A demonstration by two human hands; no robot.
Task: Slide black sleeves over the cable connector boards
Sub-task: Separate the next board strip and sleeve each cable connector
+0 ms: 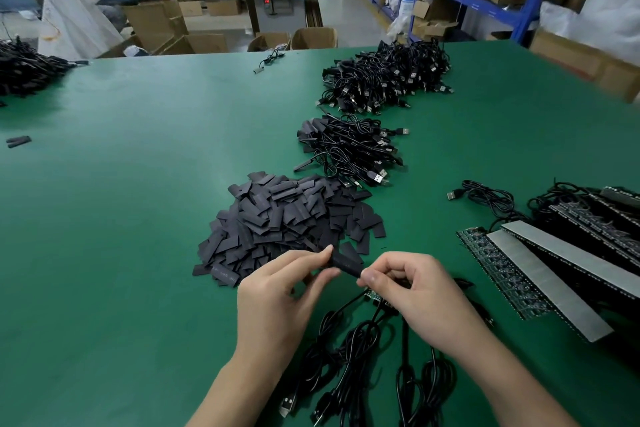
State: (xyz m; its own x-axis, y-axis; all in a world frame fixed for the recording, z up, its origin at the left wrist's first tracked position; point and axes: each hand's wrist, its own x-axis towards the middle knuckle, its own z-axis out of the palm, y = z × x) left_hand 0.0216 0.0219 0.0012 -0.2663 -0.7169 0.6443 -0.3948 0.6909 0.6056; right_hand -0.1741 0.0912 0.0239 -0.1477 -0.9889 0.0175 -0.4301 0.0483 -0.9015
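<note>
Left hand (277, 302) pinched the far end of one black sleeve (344, 263) between thumb and fingertips. Right hand (426, 295), fingers curled, pinched its near end. The sleeve was held just above the green counter (138, 218), in front of the sleeve pile (287, 222). A connector board (374, 297) showed under the right hand, with cables (349, 357) trailing below.

Matt black sleeves (291, 218) (plastic-looking) heaped on smooth green table (121, 218).
</note>
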